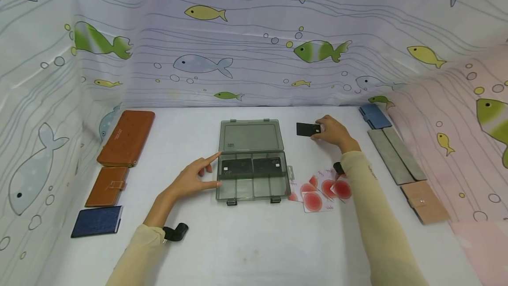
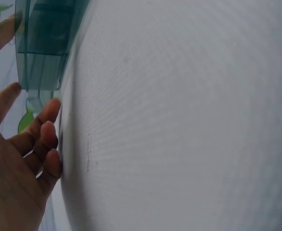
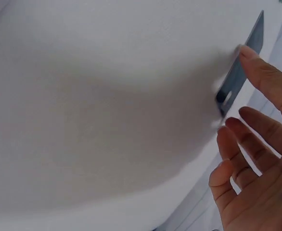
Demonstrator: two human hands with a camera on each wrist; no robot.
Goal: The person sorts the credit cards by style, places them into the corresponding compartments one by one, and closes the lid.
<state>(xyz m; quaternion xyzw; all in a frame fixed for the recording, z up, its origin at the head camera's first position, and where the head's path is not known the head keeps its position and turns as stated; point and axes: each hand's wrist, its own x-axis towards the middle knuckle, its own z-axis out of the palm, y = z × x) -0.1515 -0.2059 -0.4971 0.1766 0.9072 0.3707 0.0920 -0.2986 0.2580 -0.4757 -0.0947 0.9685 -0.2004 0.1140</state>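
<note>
Apparently the step in hand is handling the black card (image 1: 305, 129), held right of the compartment box (image 1: 243, 190) by the right hand (image 1: 334, 133), whose thumb and fingers pinch the card's right end. Two black VIP cards (image 1: 237, 167) lie in the box's far row; red-patterned cards (image 1: 312, 201) lie just right of it. Against the box's left wall, the left hand (image 1: 191, 182) rests spread thumb and index finger, gripping nothing. Any next move probably calls for a firm pinch and a steady box
</note>
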